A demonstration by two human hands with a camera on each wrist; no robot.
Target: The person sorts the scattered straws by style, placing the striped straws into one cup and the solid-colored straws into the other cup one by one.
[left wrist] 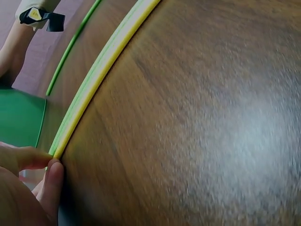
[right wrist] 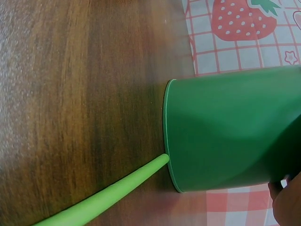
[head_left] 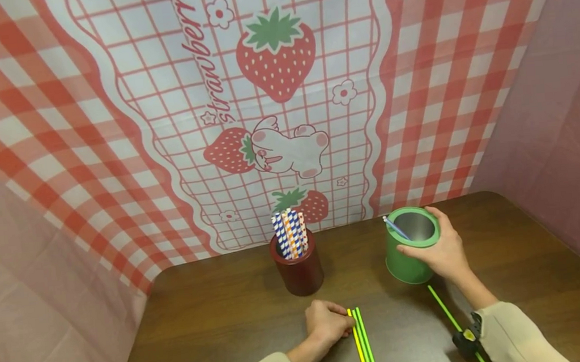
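My left hand [head_left: 328, 321] is low in the middle, its thumb and finger pinching the far end of a yellow straw [left wrist: 96, 84] and the green straws [head_left: 365, 340] beside it, which lie together on the table. To the right, my right hand [head_left: 446, 248] grips the green can [head_left: 409, 265] by its rim, thumb at the front and fingers round the far right side. A thin blue stick [head_left: 397, 228] leans inside the can against its left rim. One single green straw [right wrist: 117, 190] lies on the table, its end at the can's base.
A dark red cup [head_left: 301, 274] stands left of the can, holding several patterned paper straws [head_left: 289, 232]. Behind the wooden table [head_left: 203, 318] hangs a strawberry-print cloth [head_left: 285, 119]. Pink cloth [head_left: 545, 110] covers the right side.
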